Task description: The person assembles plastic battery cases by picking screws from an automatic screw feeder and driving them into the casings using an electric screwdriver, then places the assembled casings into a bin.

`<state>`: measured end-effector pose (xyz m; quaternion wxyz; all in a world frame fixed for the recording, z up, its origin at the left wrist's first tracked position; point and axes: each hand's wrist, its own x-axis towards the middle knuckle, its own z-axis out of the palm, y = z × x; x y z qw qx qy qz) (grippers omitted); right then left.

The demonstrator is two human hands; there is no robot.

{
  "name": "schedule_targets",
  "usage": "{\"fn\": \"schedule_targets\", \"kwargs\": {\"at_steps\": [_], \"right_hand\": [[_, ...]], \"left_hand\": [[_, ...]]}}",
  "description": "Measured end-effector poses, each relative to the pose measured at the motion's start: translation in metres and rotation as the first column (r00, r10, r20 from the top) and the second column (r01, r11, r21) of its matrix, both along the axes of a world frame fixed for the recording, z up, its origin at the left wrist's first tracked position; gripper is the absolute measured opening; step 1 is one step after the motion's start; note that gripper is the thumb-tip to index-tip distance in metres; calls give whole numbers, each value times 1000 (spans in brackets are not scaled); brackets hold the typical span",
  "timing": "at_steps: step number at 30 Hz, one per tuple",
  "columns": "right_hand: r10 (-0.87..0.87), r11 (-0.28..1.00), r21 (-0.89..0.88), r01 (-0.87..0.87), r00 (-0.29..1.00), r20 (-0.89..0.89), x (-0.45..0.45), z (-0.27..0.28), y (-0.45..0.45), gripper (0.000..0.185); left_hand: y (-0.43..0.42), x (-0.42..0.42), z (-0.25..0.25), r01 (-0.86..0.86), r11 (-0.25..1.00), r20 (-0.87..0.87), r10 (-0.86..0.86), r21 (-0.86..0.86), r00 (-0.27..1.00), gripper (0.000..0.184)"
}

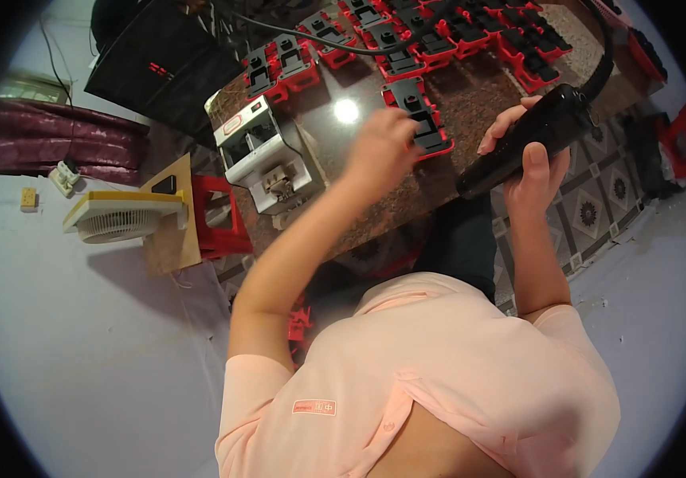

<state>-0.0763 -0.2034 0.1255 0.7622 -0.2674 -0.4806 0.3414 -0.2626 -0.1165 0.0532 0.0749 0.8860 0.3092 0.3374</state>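
My left hand point(383, 146) is smeared by motion at the near left edge of a red and black plastic housing point(427, 119). Its fingers seem curled, but I cannot tell whether they hold anything or touch the housing. That housing lies on the stone-topped table point(343, 203), closer to me than the others. In my right hand point(536, 171) is a black cylindrical corded tool point(510, 151), held tilted over the table's right front edge. My thumb and fingers wrap round its body, and a thick black cord leaves its upper end. Its blunt lower end points towards my left.
Several similar red and black housings point(395, 48) stand in rows at the back. A white screw-feeder-like machine point(267, 155) sits at the table's left. Black cable point(311, 46) arcs over the housings. Left of the table are a yellow-and-white fan point(124, 217) and red stool point(222, 219).
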Motion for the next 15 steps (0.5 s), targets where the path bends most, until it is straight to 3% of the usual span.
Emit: {"fn": "schedule_targets", "kwargs": {"at_steps": [2,5,6,10,11,15], "right_hand": [[-34,999,4,34,999,28,3,3,-3,57],[-55,998,0,55,996,64,7,1,-10,54],[-53,998,-19,54,997,51,7,1,-13,53],[-54,992,-118,51,998,-27,13,-4,-14,51],[-90,986,-140,94,995,34,14,-6,-12,54],[14,989,-144,-5,998,61,-4,-15,-2,50]], "left_hand": [[-9,36,-22,80,996,-11,-80,46,997,41],[-9,52,-62,5,984,-106,14,180,994,38],[-12,47,-59,72,989,-132,-55,128,990,37],[-52,-36,-31,250,967,-217,-256,-57,942,30],[-65,-62,-29,246,966,-222,-258,-77,940,26],[-97,-161,-19,204,972,-372,-234,-119,898,19]]}}
